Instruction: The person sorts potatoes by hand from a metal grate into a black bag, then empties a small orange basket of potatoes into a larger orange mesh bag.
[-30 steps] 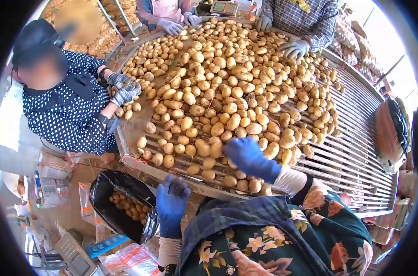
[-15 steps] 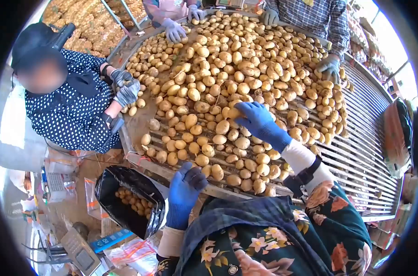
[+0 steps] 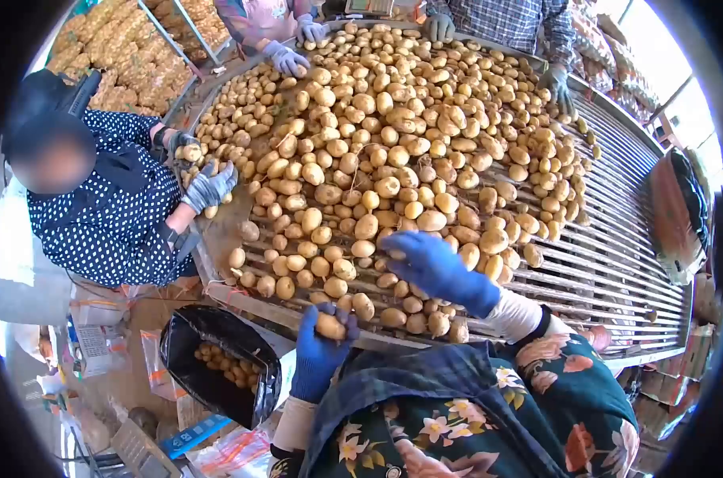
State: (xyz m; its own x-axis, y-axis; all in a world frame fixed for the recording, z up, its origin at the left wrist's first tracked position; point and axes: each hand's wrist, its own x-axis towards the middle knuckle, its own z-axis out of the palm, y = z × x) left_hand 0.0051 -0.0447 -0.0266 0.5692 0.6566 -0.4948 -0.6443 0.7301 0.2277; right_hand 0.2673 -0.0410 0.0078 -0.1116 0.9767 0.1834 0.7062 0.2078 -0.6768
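My left hand, in a blue glove with dark fingertips, is closed around a potato at the near edge of the table. My right hand, also blue-gloved, is over the near potatoes with its fingertips pointing left. Motion blurs its fingers, and I cannot tell whether they grip a potato. A wide heap of potatoes covers much of the slatted metal table. Below and left of my left hand, a black plastic-lined bag stands open with several potatoes inside.
At the left, a person in a dotted shirt handles potatoes with gray gloves. Two more people's gloved hands rest by the far edge. Filled sacks are stacked behind; a scale is lower left.
My left hand has closed on a potato. My right hand has come down and nearer to me over the heap. The person at the left has spread their hands and now holds potatoes.
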